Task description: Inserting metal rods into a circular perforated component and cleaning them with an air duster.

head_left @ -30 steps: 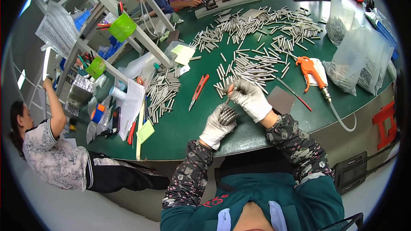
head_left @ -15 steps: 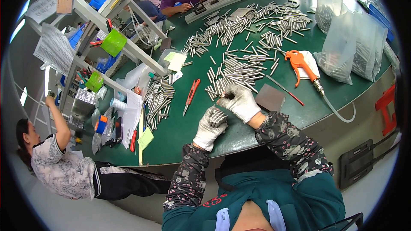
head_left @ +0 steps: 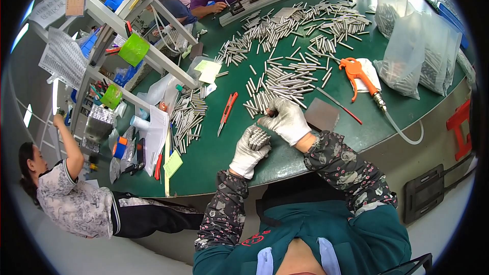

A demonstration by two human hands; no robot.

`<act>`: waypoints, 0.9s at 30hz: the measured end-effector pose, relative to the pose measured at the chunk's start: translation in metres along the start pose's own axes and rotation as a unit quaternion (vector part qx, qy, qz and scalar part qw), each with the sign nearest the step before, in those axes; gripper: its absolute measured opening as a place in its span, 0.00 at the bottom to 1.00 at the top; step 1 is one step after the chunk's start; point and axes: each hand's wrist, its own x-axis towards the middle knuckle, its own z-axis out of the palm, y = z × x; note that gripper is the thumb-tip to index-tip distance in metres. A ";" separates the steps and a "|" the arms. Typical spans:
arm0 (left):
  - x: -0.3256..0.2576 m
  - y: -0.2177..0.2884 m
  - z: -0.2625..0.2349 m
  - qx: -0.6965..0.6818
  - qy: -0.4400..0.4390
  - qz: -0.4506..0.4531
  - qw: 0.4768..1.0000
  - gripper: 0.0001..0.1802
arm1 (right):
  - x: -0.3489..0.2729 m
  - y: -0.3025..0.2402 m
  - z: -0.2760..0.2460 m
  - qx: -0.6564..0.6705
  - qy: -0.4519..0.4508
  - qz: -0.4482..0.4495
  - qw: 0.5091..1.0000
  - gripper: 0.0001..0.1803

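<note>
My left hand (head_left: 245,154), in a white glove, is closed around an upright bundle of short metal pins (head_left: 259,139), whose ends show above the fingers. Just to the right and a little farther off, my gloved right hand (head_left: 286,121) has its fingers bent together at the near edge of a loose heap of metal pins (head_left: 285,79). Its fingertips are partly hidden, so I cannot make out what they pinch. Left of the hands lies an orange-red utility knife (head_left: 228,111). A brown square pad (head_left: 322,114) is beside my right wrist.
More pins (head_left: 189,119) lie at the left. An orange air gun (head_left: 358,77) with a hose and a thin red-handled tool (head_left: 346,110) lie at the right, before plastic bags of pins (head_left: 402,63). A shelf frame (head_left: 147,53) rises at left. Across the green table (head_left: 214,165), a co-worker handles a rail.
Both my hands stay almost where they were, the left still around the bundle. The co-worker's hands across the table shift slightly.
</note>
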 end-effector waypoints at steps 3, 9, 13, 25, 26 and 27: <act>0.000 -0.001 0.000 0.000 0.003 0.001 1.000 0.27 | 0.000 0.000 0.000 -0.009 -0.001 0.000 1.000 0.14; 0.000 -0.001 0.000 -0.015 0.002 0.005 1.000 0.27 | 0.000 -0.001 0.001 -0.008 0.004 -0.005 1.000 0.13; 0.000 -0.001 0.001 -0.013 -0.001 0.006 1.000 0.27 | -0.002 0.000 0.001 -0.018 0.024 -0.044 0.999 0.15; 0.000 0.002 -0.003 0.011 -0.008 -0.008 1.000 0.28 | 0.002 -0.006 -0.001 -0.054 0.011 -0.073 0.996 0.15; 0.000 0.004 0.003 -0.022 0.009 -0.010 1.000 0.28 | 0.003 -0.009 -0.004 -0.059 0.004 -0.082 0.995 0.14; 0.001 0.003 0.002 0.010 0.018 -0.016 1.000 0.29 | 0.006 -0.014 -0.004 -0.071 0.007 -0.110 0.991 0.14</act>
